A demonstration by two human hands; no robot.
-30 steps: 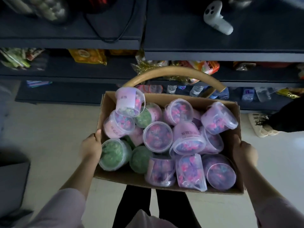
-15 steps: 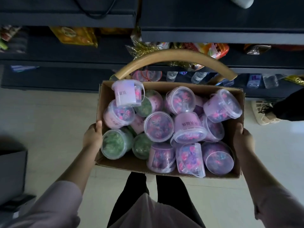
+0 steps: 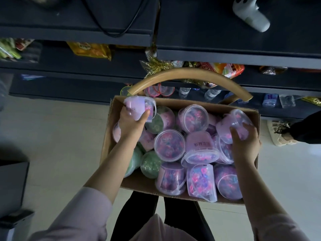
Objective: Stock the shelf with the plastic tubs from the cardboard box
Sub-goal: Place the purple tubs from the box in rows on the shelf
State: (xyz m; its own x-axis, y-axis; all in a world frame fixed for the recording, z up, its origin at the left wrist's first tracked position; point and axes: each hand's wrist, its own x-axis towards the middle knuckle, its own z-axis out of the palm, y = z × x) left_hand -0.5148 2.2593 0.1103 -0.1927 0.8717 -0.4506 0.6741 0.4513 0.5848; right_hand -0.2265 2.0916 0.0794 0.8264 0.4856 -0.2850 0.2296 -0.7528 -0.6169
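Dark tiered metal shelving [image 3: 225, 54], carrying yellow snack bags [image 3: 90, 49] and clear water bottles [image 3: 211, 93], stands on a pale tiled floor [image 3: 52, 136] beyond a brown open-topped cardboard box [image 3: 191, 102]. A curved tan bar [image 3: 187, 73] arcs just past the box's far wall. The box is filled with round clear-lidded plastic tubs [image 3: 169, 145] of pink and purple contents, lying at mixed angles; green-filled tubs [image 3: 150, 164] lie along its left side. The left hand [image 3: 132, 124] reaches to the box's far-left corner, thumb and fingers curled round a lilac labelled tub [image 3: 139, 106] lying on its side at the far rim. The right hand [image 3: 245, 141], at the far-right corner, curls its fingers over a second lilac tub [image 3: 231, 122], which sits tilted. Whether either tub is clear of those beneath cannot be told. A white handheld controller [image 3: 250, 14] lies on the top shelf board, well beyond the box's far-right corner.
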